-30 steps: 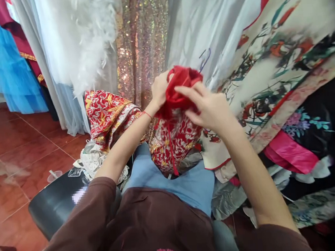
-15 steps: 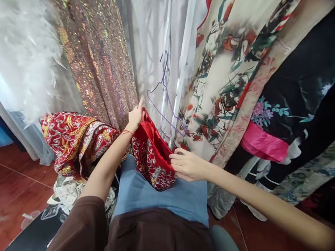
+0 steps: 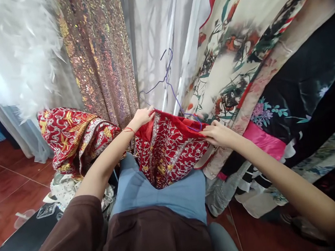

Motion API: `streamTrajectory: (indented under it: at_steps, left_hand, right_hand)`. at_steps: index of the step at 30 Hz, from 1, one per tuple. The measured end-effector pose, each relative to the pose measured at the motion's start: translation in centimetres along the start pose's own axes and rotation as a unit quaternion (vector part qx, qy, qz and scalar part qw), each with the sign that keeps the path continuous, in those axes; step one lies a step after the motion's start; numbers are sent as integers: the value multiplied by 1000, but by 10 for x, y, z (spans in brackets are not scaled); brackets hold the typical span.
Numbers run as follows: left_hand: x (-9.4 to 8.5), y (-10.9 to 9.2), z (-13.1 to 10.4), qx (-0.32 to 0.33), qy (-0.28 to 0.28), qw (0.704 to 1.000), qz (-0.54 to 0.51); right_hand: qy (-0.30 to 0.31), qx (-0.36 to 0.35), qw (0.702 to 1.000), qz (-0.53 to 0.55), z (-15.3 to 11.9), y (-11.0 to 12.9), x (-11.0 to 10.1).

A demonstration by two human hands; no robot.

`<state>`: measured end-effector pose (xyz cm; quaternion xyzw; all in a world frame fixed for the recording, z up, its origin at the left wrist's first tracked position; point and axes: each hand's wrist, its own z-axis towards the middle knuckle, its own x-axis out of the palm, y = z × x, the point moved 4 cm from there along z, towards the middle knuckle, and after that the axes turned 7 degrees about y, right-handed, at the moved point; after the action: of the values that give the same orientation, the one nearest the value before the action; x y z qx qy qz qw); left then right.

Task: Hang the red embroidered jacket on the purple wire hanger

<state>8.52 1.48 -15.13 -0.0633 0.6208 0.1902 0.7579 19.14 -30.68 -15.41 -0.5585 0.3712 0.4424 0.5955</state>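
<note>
A red garment (image 3: 170, 152) with silver and gold embroidery hangs spread between my two hands, over my lap. My left hand (image 3: 143, 116) pinches its upper left edge. The upper right edge is gripped by my right hand (image 3: 218, 133), with the thumb and fingers closed on the cloth. Right behind the garment is a thin purple wire hanger (image 3: 167, 78), its hook pointing up. The hanger's lower right corner dips at the garment's open top edge, near my right hand. What holds the hanger up cannot be made out.
Another bundle of red embroidered cloth (image 3: 69, 138) lies to the left, above white dotted cloth (image 3: 62, 191). Behind hang a sequined drape (image 3: 99, 57), a white feathery garment (image 3: 38, 54) and a floral dress (image 3: 223, 66). A black surface (image 3: 21, 236) is at lower left.
My right hand has moved right and up, pulling the garment's top edge wide. My left hand has shifted slightly right and lower. The hanger now sits at the opening.
</note>
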Motion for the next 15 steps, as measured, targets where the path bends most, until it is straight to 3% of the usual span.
streamTrajectory:
  at_steps: [9, 15]
  left_hand:
    - [0, -14, 18, 17, 4, 999, -34]
    - [5, -10, 13, 24, 14, 999, -23]
  right_hand:
    - [-15, -12, 999, -32, 3, 0, -19]
    - [-40, 27, 999, -10, 0, -27, -29]
